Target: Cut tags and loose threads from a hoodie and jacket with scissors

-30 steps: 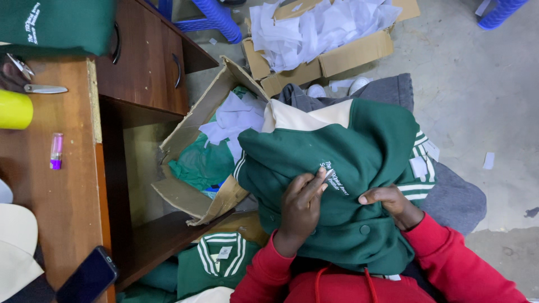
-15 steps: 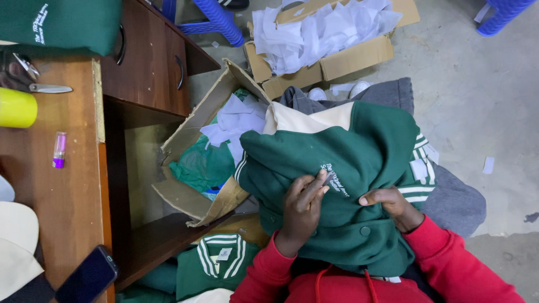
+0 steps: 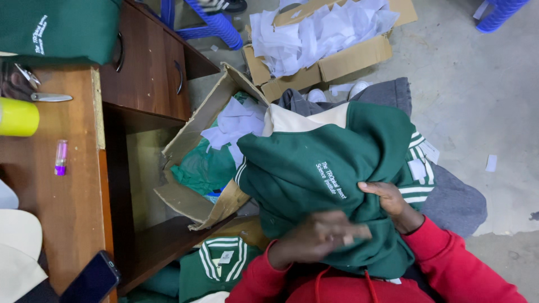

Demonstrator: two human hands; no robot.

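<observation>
A person in red sleeves works a dark green garment (image 3: 337, 174) bundled on the lap, and everything else sits around that garment. The left hand (image 3: 317, 238) lies flat on top of the garment's lower front, blurred; its fingers (image 3: 353, 231) are stretched out and spread rather than curled, pressing the cloth without pinching any of it, as far as the blur allows. The right hand (image 3: 390, 202) is at the garment's right lower edge, fingers closed on a fold of the green cloth, thumb on top. The garment shows a cream lining (image 3: 303, 120) at its upper edge and white-striped ribbing (image 3: 418, 168) on its right side, with small white embroidered lettering near the middle.

Just left of the garment stands an open cardboard box (image 3: 193, 140) holding green cloth and white paper scraps. Above the garment, on the concrete floor (image 3: 477, 84), lies a second cardboard box (image 3: 331, 64) full of white paper. Under the garment's right side a grey cloth (image 3: 457, 205) spreads over the floor. Below and left of it rests another folded green garment with striped collar (image 3: 216, 261). Well to the left is the wooden bench (image 3: 67, 196), carrying a yellow cup (image 3: 17, 116), a small purple lighter (image 3: 60, 157) and a dark phone (image 3: 90, 279)
</observation>
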